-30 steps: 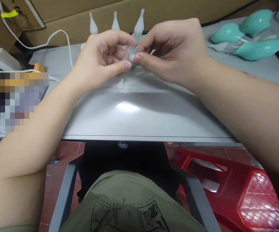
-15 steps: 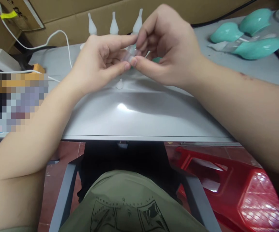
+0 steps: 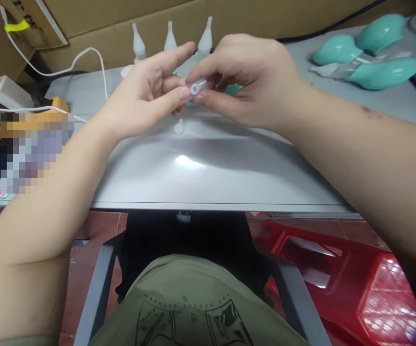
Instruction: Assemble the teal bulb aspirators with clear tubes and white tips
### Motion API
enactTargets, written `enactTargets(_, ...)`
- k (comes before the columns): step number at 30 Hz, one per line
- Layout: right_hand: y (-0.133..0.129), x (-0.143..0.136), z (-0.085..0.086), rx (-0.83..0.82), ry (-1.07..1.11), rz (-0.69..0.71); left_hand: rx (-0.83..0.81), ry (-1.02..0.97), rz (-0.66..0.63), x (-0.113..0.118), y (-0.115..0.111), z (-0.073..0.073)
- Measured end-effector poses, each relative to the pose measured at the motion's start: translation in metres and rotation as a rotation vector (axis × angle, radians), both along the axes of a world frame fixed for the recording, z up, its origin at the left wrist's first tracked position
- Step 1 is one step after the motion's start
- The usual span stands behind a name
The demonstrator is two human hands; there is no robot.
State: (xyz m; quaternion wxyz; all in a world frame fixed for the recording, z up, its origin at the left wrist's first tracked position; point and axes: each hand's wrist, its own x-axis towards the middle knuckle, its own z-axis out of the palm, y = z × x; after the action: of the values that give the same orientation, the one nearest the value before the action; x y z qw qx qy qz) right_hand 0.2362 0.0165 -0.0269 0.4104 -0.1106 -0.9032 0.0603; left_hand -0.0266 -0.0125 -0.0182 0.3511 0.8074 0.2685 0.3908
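Note:
A small clear plastic cylinder point(image 3: 197, 88), with a ring-shaped opening facing me, is held between both hands above the table. My right hand point(image 3: 251, 79) pinches it from the right with thumb and forefinger. From the left, the thumb of my left hand point(image 3: 153, 91) presses against it, other fingers curled behind and the forefinger stretched out. Just below the hands, a small white cone-shaped tip point(image 3: 179, 126) stands on the table. Beyond them, three white tapered nozzles stand upright: a left one point(image 3: 139, 42), a middle one point(image 3: 170, 37) and a right one point(image 3: 205, 36). Some teal shows behind my fingers.
Teal bulbs point(image 3: 386, 72) with clear necks lie at the right of the grey table point(image 3: 229, 182). A white charger point(image 3: 11, 92) with its cable is at the left, near a blurred-out object. Cardboard point(image 3: 99, 29) lines the back. A red plastic stool point(image 3: 345, 269) is below right.
The clear cylinder has turned so that its ring-shaped opening shows. My left forefinger has lifted away from it, and my right hand has lowered slightly.

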Motion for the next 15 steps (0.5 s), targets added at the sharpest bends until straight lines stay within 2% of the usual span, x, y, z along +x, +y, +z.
enactTargets(6, -0.003, 0.0, 0.003, 0.123, -0.069, -0.093, 0.0, -0.1, 0.049, 0.012, -0.02, 0.013)
enactTargets(11, -0.006, -0.001, 0.005, 0.181, -0.137, -0.157, -0.042, -0.114, 0.098, 0.017, -0.025, 0.015)
enactTargets(15, 0.002, -0.002, 0.002, 0.186, -0.091, -0.142, -0.056, -0.116, 0.122, 0.019, -0.024, 0.014)
